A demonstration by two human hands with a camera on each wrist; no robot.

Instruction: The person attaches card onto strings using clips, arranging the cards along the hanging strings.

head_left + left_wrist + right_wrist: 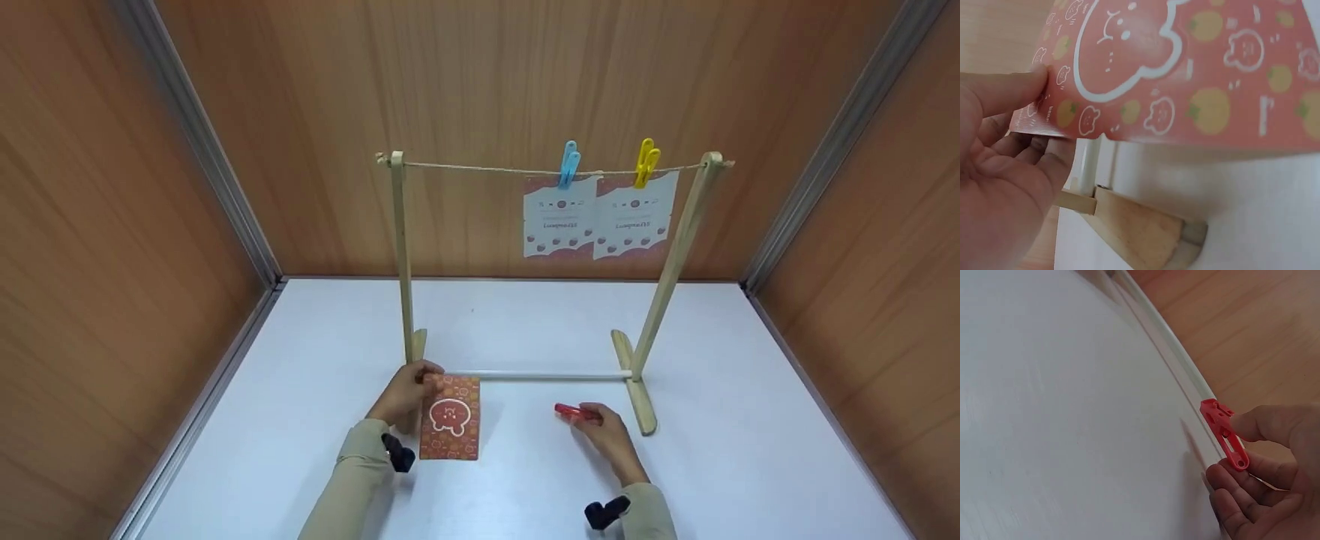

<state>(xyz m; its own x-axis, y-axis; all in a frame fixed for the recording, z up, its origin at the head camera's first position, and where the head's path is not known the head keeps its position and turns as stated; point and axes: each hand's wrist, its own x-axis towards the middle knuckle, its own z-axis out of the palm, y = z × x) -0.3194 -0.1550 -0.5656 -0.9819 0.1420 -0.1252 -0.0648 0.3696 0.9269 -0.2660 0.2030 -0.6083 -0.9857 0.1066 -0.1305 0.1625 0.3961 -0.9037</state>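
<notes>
My left hand (406, 393) pinches a reddish-orange card (449, 420) by its upper left corner, thumb on the printed face and fingers behind. A white-outlined bear head and small fruit patterns cover the card (1207, 84), which hangs in front of the rack's left foot. In my right hand (609, 435), thumb and fingers grip a red clothespin (1224, 433), held low over the white table to the right of the card. Behind both hands stands a wooden rack (679, 262) with a string (480, 169) tied between its two posts.
On the string's right half, a blue clothespin (569, 165) and a yellow clothespin (646, 163) hold two strawberry-printed cards (559, 217) side by side. A white rod (547, 375) joins the rack's feet low across the table (337, 322). Wooden panels (480, 82) enclose the back and sides.
</notes>
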